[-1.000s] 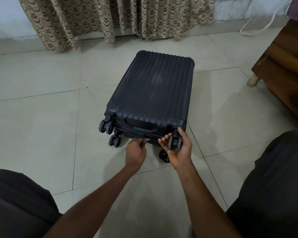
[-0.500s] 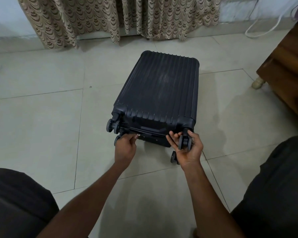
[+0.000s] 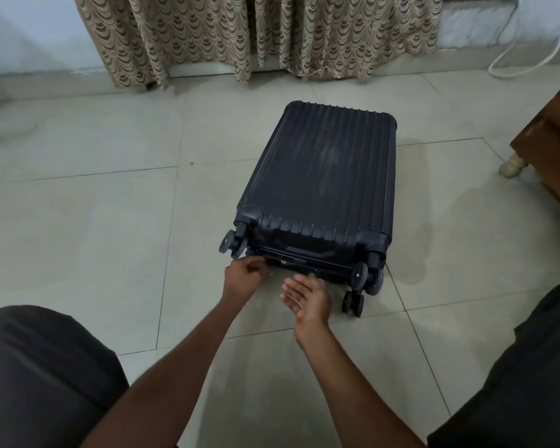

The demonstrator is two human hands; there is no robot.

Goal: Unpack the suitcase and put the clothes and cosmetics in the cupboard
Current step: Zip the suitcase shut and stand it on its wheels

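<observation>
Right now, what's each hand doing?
Left hand: fingers curled, pinching at the suitcase zipper.
Right hand: open, holding nothing.

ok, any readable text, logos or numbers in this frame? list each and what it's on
None readable.
Suitcase: plain ribbed shell, no brand or label visible.
Zip pull by the left hand: small pale metal spot, any marking too small and blurred to read.
Curtain: scalloped pattern only, no words.
</observation>
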